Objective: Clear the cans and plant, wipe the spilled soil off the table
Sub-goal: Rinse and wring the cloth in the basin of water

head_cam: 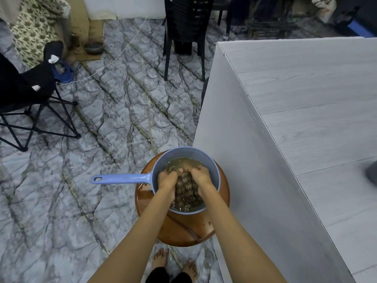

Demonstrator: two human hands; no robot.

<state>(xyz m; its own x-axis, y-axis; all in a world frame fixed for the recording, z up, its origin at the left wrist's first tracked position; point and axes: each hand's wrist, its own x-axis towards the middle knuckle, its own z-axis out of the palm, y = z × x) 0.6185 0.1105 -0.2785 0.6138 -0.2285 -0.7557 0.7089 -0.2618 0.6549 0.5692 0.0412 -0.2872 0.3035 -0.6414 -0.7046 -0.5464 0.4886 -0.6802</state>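
Head cam: left hand (pixel 167 178) and right hand (pixel 201 174) grip the rag (pixel 186 186) in the dipper (pixel 183 149); rinsing, I reckon, wringing next.

A pan (pixel 216 170) sits on a stool (pixel 183 229), its handle (pixel 120 178) pointing to 9 o'clock. In the pan's water (pixel 175 162) a cloth (pixel 186 187) lies between two hands: the left hand (pixel 168 178) grips it at 9 o'clock, the right hand (pixel 201 174) at 3. The table (pixel 306 119) stands just beside the stool at 3 o'clock. From the stool, a folding chair (pixel 30 94) stands at 10 o'clock, a bowl (pixel 93 47) at 11, stacked chairs (pixel 187 27) at 12, and the person's feet (pixel 160 260) at 6.
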